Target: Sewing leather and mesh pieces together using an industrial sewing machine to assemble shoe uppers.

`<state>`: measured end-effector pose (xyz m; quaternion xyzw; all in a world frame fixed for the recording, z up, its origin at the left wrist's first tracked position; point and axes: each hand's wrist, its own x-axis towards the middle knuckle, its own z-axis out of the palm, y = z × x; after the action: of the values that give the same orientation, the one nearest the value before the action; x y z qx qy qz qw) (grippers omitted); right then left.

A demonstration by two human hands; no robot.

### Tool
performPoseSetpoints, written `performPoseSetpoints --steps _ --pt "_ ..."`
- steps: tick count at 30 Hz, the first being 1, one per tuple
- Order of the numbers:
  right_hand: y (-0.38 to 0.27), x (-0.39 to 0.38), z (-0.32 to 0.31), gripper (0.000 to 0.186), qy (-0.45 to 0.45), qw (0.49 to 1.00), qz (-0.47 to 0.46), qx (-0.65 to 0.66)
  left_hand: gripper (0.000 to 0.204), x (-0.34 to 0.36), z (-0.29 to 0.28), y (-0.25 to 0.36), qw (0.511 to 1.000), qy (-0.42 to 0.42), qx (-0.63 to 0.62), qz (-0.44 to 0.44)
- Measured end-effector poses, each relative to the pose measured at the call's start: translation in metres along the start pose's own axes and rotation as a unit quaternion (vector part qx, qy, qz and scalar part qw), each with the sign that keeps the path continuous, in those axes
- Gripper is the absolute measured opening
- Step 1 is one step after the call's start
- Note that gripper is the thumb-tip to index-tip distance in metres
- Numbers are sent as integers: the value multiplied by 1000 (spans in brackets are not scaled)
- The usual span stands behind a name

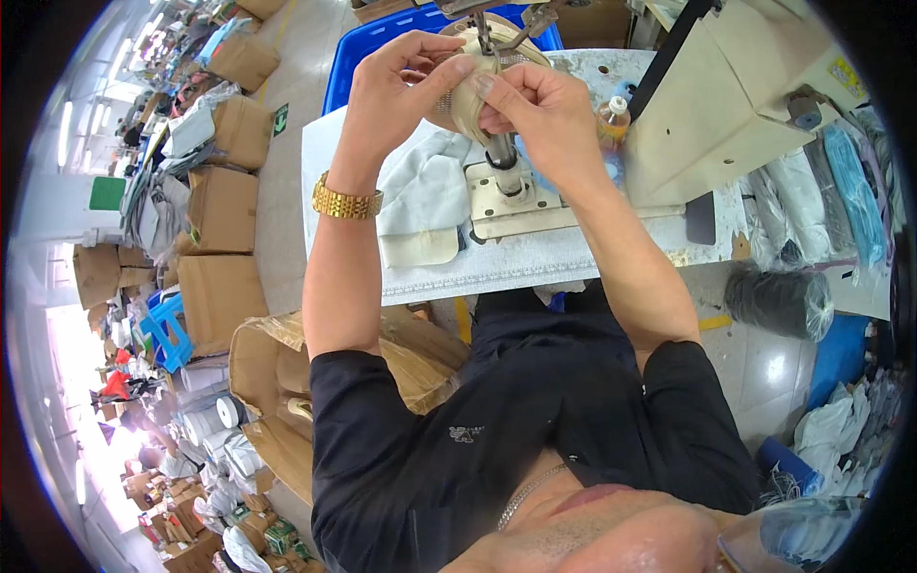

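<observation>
A beige, curved sewn piece (467, 107) with a mesh-like, speckled area sits over the top of the sewing machine's post (503, 162), below the needle bar (483, 38). It resembles a shoe upper, but its full shape is partly hidden by my fingers. My left hand (401, 88) is closed on its left side, thumb pressed on the top near the needle. From the right, my right hand (546, 103) pinches the near edge between thumb and fingers. Both hands are raised above the table, close together at the presser foot.
White cloth pieces (425, 186) lie on the table (353, 263) left of the post. A small bottle (612, 122) stands beside the machine body (712, 115). Behind is a blue crate (349, 72). An open cardboard box (272, 382) and stacked cartons (224, 215) line the left.
</observation>
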<state>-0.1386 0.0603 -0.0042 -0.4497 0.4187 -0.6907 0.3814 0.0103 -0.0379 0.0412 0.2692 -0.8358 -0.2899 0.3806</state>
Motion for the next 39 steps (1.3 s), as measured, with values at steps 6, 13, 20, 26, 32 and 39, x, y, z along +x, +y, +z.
performPoseSetpoints --steps 6,13,20,26,32,39 --pt "0 1 0 29 5 1000 10 -20 29 0 1 -3 999 -5 -34 -17" --pt "-4 4 -2 32 18 1000 24 -9 28 -2 7 4 999 27 7 -19" --pt "-3 9 -7 33 13 999 19 -30 29 -5 8 15 996 46 62 -38" --pt "7 3 -12 23 -25 999 15 -26 29 -5 5 28 988 50 138 -42" --pt "23 -29 -3 32 -85 995 -29 45 21 -14 7 44 963 82 243 81" --pt "-1 -41 2 44 -90 992 16 84 22 -28 1 38 952 14 232 201"
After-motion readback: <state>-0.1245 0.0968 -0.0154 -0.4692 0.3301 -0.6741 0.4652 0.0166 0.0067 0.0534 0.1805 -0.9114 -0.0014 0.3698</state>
